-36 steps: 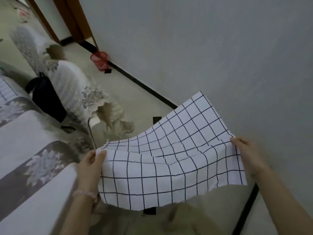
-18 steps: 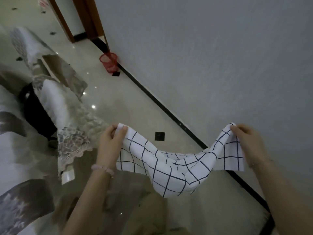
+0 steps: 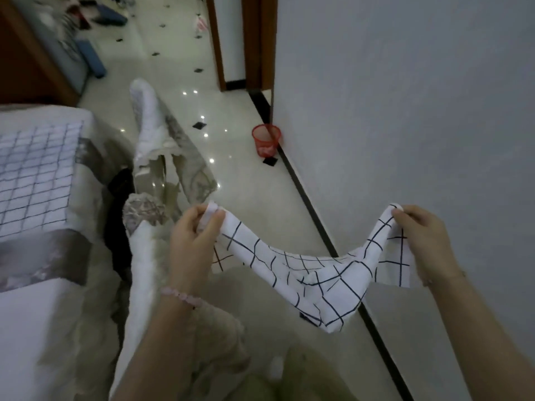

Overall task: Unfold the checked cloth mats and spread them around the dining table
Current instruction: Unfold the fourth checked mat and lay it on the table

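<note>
A white checked cloth mat (image 3: 315, 273) with thin dark lines hangs slack in the air between my hands, sagging to a low point in the middle. My left hand (image 3: 194, 235) pinches its left corner and my right hand (image 3: 425, 241) pinches its right corner. Another checked mat (image 3: 34, 175) lies spread flat on the dining table (image 3: 34, 314) at the left, which wears a grey and white floral cloth.
Two chairs in white lace covers (image 3: 150, 134) stand by the table's right side, a black bag (image 3: 118, 233) between them. A red mesh bin (image 3: 265, 139) sits on the glossy floor by the grey wall (image 3: 405, 111). A wooden door frame (image 3: 252, 41) stands beyond.
The mat was held flat and taut a second ago; it now droops slack between my hands. My view has swung up and right, showing the table's spread mat and the hallway.
</note>
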